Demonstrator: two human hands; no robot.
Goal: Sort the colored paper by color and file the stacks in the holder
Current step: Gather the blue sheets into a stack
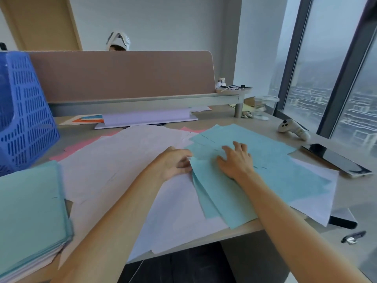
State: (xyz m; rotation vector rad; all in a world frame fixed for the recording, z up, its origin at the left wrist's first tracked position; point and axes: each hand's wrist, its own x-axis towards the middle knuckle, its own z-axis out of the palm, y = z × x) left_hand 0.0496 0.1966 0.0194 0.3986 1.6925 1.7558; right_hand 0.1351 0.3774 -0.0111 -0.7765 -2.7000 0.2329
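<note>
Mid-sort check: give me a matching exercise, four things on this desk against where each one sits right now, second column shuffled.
Things
1. blue mesh holder
2. squared teal stack
3. pink sheets
4. loose blue sheets

Places
A. under the right hand
B. near left corner of the desk
C. standing at the far left
D. poking out from under the white sheets

Pairs: 1-C, 2-B, 3-D, 4-A

I am counting one blue holder (26, 111). Right of it I am seeing two hands, left hand (173, 162) and right hand (236, 160), several teal sheets (275, 174), one controller (293, 129), one tablet (336, 160); in front of it, one paper stack (30, 211).
</note>
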